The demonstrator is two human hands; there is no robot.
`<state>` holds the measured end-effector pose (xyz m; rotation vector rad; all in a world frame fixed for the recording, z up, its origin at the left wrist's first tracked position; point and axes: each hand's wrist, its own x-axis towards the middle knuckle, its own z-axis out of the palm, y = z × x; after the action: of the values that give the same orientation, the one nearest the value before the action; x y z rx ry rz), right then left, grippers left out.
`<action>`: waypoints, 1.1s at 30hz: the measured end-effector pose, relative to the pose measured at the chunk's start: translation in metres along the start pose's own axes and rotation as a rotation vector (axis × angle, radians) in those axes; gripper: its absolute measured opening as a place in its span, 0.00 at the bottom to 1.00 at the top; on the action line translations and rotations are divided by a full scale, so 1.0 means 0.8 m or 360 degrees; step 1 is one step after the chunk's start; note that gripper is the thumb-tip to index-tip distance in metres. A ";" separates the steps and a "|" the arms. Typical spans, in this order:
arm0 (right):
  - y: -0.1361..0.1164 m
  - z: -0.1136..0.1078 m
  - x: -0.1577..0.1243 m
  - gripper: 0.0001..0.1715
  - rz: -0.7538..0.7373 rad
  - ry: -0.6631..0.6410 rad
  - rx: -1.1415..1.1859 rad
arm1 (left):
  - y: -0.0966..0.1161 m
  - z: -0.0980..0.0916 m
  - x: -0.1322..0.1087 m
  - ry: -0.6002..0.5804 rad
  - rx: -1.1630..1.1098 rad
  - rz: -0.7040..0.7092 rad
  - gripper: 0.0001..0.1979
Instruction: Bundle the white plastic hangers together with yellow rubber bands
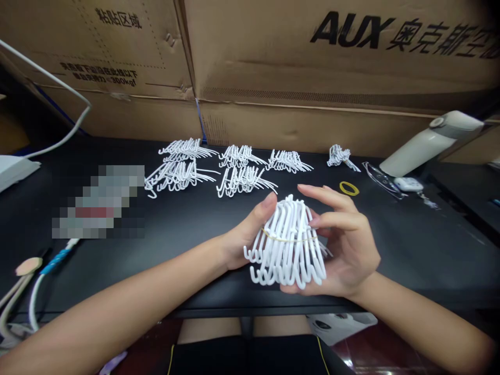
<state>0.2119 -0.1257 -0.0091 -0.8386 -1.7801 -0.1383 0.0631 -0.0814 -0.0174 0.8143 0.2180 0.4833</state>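
At a black table (187, 291), before large brown cardboard boxes (250, 57), one printed AUX in bold black letters. Holding up a bundle of white hooks (289, 255) above the table's near edge, between both hands, with curved ends pointing downward and a thin yellowish band (287, 240) stretched across the front. Gripping the bundle from its left side with the left hand (248, 232), thumb up near the top. Supporting it from the right and below with the right hand (347, 250), forefinger lifted clear and another fingertip against the hooks. Farther back, in two rows on the table, spread in five groups: more white hooks (289, 160). To the right of those, gathered close together: a smaller white bunch (339, 155). Lying just beyond the right hand: yellow bands (349, 188). Farther right: a pale bottle (422, 148), near a white key fob (408, 184). Off to the left: a pixelated object (101, 203), beside a white cable (34, 297) wrapped partly in blue.
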 end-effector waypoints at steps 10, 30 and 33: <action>-0.001 0.002 -0.001 0.34 0.0015 -0.0007 -0.0011 | 0.000 0.001 0.001 -0.0027 -0.0037 0.0017 0.39; 0.001 0.003 -0.004 0.39 -0.0023 0.0043 0.0090 | 0.002 0.003 -0.003 -0.0011 -0.0189 -0.0058 0.40; 0.000 0.003 -0.003 0.33 -0.0023 0.0049 0.0065 | 0.004 0.005 -0.002 -0.0029 -0.0202 -0.0038 0.40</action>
<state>0.2105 -0.1258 -0.0123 -0.7909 -1.7549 -0.1231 0.0621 -0.0832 -0.0123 0.6915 0.1780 0.4626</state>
